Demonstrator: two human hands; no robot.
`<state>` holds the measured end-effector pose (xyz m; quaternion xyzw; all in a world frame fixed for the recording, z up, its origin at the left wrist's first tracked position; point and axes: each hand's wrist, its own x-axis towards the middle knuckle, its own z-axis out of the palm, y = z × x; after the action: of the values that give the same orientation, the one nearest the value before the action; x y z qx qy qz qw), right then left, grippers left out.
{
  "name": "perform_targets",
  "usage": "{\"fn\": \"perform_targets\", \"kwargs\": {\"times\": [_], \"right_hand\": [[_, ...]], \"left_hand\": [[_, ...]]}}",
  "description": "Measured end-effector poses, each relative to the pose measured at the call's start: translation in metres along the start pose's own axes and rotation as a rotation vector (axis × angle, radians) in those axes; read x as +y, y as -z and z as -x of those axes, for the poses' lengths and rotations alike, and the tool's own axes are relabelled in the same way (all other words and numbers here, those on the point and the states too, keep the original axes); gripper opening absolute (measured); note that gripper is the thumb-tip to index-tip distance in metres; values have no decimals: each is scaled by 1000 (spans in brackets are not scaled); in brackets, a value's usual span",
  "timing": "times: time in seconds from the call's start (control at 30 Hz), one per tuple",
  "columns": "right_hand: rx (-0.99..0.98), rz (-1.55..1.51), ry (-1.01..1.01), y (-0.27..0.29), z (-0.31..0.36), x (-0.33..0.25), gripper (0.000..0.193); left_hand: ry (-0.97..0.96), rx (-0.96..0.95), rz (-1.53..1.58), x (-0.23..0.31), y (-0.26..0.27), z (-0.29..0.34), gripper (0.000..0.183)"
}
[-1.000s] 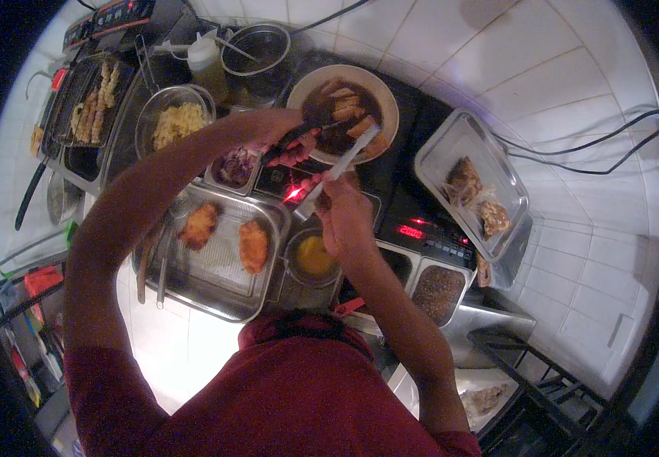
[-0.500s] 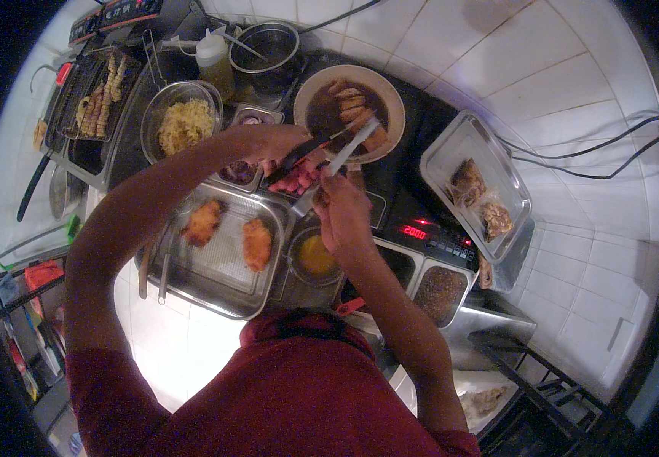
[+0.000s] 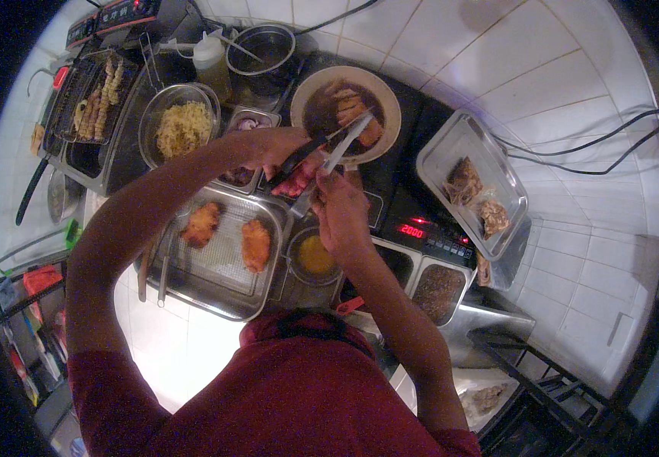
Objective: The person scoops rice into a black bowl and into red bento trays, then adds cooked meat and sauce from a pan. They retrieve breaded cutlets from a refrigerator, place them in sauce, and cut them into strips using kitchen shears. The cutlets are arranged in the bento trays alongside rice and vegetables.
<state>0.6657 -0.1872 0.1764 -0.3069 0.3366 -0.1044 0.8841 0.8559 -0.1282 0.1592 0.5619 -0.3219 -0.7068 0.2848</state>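
Over the near rim of a pale round pan (image 3: 392, 128) holding dark liquid and browned slices (image 3: 350, 113), my two hands meet with two long utensils. My left hand (image 3: 274, 147) is closed beside a black-handled utensil (image 3: 299, 161) with a thin metal end. My right hand (image 3: 341, 204) is closed around a flat silver metal utensil (image 3: 348, 143), whose tip reaches over the slices. The two utensils lie nearly side by side, slanting up to the right; their exact kind I cannot make out. Pink-red pieces (image 3: 297, 181) show beneath my left hand, in part hidden.
Two breaded fried pieces (image 3: 255, 245) lie in a metal rack tray (image 3: 226, 301). Nearby are a bowl of yellow liquid (image 3: 316, 254), a strainer of yellow shreds (image 3: 185, 129), a squeeze bottle (image 3: 210, 61), a dark pot (image 3: 268, 57), skewers (image 3: 101, 99) and a tilted steel tray (image 3: 437, 164).
The silver utensil's tip has shifted slightly left and up above the slices. Both hands keep nearly the same hold, and the whole view has moved a little.
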Motion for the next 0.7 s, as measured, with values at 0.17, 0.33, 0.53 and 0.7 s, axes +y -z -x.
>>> {"fn": "perform_targets", "kwargs": {"times": [0.17, 0.33, 0.53, 0.7], "right_hand": [[28, 54, -1, 7, -2, 0, 14], [77, 431, -35, 34, -5, -8, 20], [87, 458, 26, 65, 15, -16, 25], [137, 577, 95, 70, 31, -27, 30]], "left_hand": [[-91, -25, 176, -13, 3, -9, 31], [-300, -29, -61, -27, 13, -2, 29], [-167, -160, 243, -29, 15, 0, 31], [-249, -146, 497, -31, 0, 4, 39]]}}
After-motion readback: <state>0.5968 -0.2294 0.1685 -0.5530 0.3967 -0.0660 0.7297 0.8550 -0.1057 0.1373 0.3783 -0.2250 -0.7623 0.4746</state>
